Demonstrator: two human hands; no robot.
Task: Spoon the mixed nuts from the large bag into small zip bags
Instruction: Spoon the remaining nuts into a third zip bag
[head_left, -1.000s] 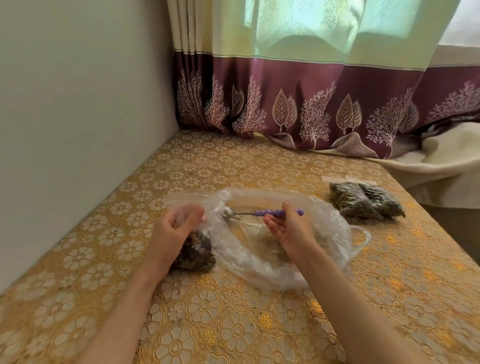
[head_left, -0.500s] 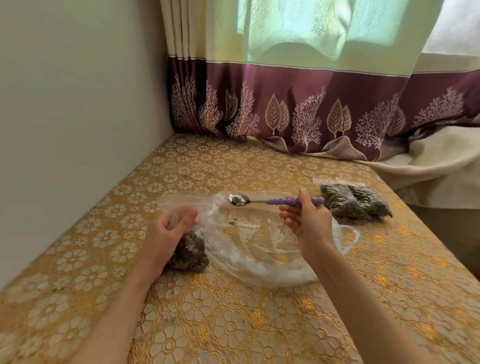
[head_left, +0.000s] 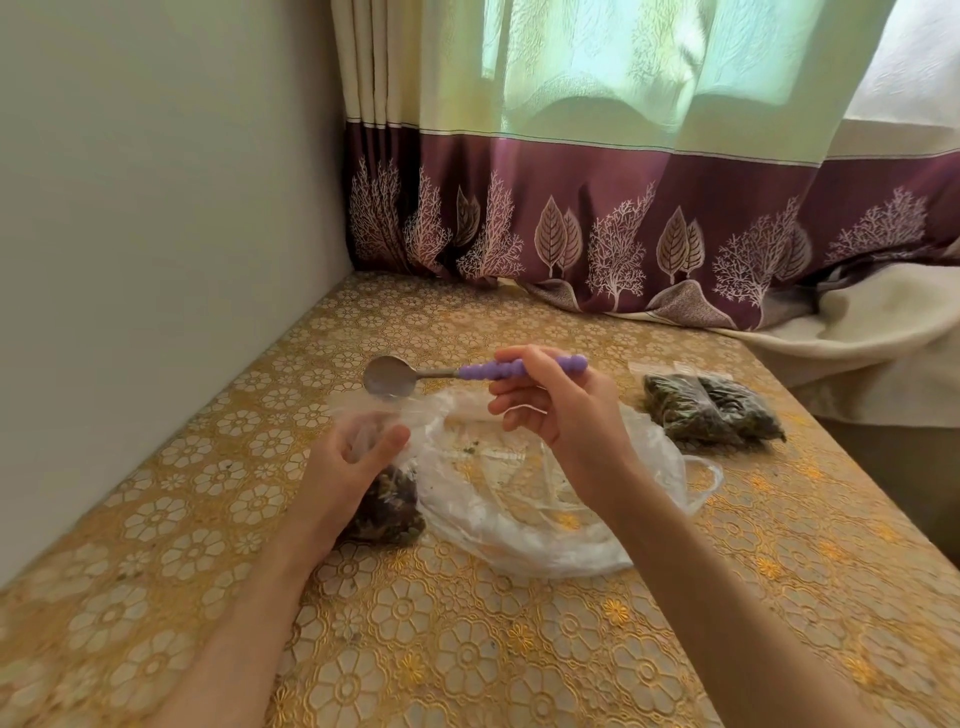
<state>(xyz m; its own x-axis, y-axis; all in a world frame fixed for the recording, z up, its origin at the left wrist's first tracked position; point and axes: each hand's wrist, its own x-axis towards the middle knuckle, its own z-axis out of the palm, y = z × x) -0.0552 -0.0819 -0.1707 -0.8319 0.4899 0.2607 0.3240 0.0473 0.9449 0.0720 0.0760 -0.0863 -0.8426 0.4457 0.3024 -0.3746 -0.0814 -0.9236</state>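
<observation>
My right hand (head_left: 563, 415) holds a spoon (head_left: 389, 378) by its purple beaded handle, the metal bowl empty and tilted just above the mouth of a small zip bag (head_left: 387, 506). That bag stands on the table, its lower part dark with mixed nuts, and my left hand (head_left: 348, 467) pinches its clear top open. The large clear bag (head_left: 524, 514) lies crumpled and nearly flat between my hands, with a few crumbs inside.
Two filled small zip bags (head_left: 711, 410) lie at the right of the gold floral tablecloth (head_left: 467, 649). A wall runs along the left. A purple-bordered curtain (head_left: 623, 218) hangs behind, and a cream cloth drapes off the table's right edge.
My right hand lifted the spoon out of the large bag and carried it left and up to the small bag's mouth; the spoon's bowl now looks empty. My left hand kept its hold.
</observation>
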